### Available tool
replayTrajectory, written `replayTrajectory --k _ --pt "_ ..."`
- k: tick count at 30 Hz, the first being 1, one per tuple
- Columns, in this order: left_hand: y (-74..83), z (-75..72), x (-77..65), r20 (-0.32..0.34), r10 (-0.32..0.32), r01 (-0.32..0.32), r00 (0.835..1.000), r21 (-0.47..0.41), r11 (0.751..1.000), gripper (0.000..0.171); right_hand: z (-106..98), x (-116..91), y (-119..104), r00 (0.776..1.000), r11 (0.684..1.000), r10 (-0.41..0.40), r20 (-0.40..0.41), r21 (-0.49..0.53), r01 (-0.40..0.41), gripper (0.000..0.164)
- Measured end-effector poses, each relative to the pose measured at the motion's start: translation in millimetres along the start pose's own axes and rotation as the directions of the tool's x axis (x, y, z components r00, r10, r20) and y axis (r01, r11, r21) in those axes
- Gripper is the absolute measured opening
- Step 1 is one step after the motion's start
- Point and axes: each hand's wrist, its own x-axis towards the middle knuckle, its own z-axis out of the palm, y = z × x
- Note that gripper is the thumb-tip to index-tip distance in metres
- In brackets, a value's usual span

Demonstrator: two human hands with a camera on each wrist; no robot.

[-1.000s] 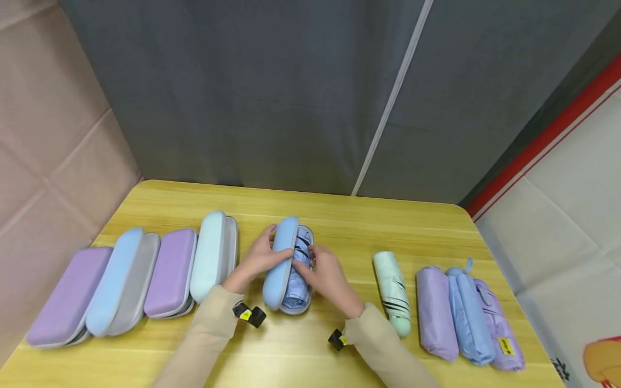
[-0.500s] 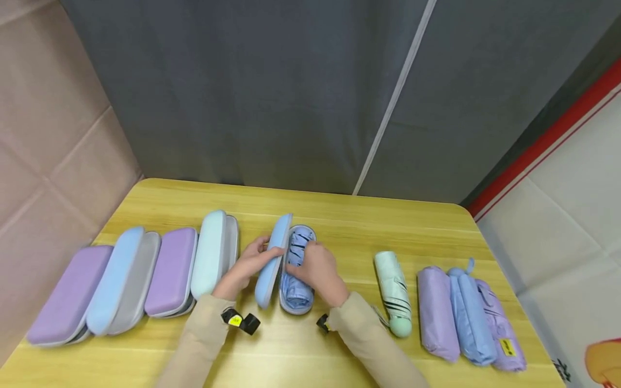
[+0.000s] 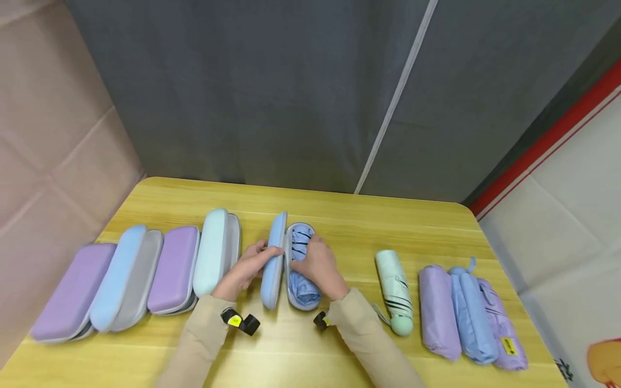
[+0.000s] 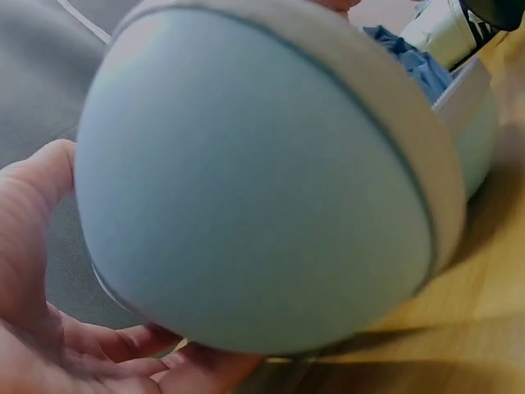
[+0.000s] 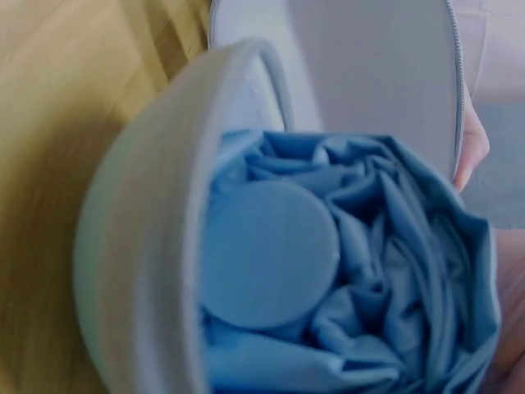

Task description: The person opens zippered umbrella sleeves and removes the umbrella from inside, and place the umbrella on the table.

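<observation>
A light-blue zip case stands open mid-table, its lid (image 3: pixel 274 269) raised on the left and a folded blue umbrella (image 3: pixel 304 291) lying in its base. My left hand (image 3: pixel 246 268) holds the lid, thumb on its rim and fingers around the outer side; the left wrist view shows the lid's rounded end (image 4: pixel 254 189) close up. My right hand (image 3: pixel 320 268) grips the umbrella from above, thumb on its left side; some of its fingers are hidden. In the right wrist view, the umbrella's round handle end (image 5: pixel 271 254) sits amid crumpled fabric, inside the case wall (image 5: pixel 139 238).
To the left stand a mint case (image 3: pixel 211 253), a purple case (image 3: pixel 173 269), a blue-and-grey case (image 3: pixel 118 277) and another purple case (image 3: pixel 73 293). On the right lie a mint umbrella (image 3: pixel 394 288), a purple one (image 3: pixel 438 312), a blue one (image 3: pixel 473 318) and a patterned purple one (image 3: pixel 502 326).
The case lid has swung left, away from the base, with my left hand on it. My right hand has moved from the case's right edge onto the umbrella.
</observation>
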Motion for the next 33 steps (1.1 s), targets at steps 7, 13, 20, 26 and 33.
replayTrajectory --k 7,13,20,26,33 --pt "0.0 5.3 0.4 -0.025 -0.007 0.007 1.000 -0.002 1.000 0.062 -6 2 16 0.999 0.966 0.027 0.032 0.257 -0.034 0.075" --pt "5.0 5.7 -2.6 -0.112 0.009 0.000 0.994 0.079 0.997 0.062 -21 -2 24 0.999 0.933 0.039 0.030 0.356 -0.047 0.068" --pt "14.8 -7.2 -11.9 -0.178 0.073 -0.018 0.981 0.294 0.956 0.074 -38 -12 44 0.996 0.951 0.090 -0.025 0.299 -0.079 0.072" --pt "20.3 -14.5 -16.8 -0.223 0.159 -0.035 0.962 0.476 0.879 0.083 -46 -25 66 0.990 0.972 0.132 -0.055 0.204 -0.118 0.074" --pt "21.1 -11.5 -22.9 -0.237 0.268 -0.051 0.934 0.652 0.757 0.091 -47 -33 81 0.990 0.987 0.112 -0.083 0.122 -0.102 0.076"
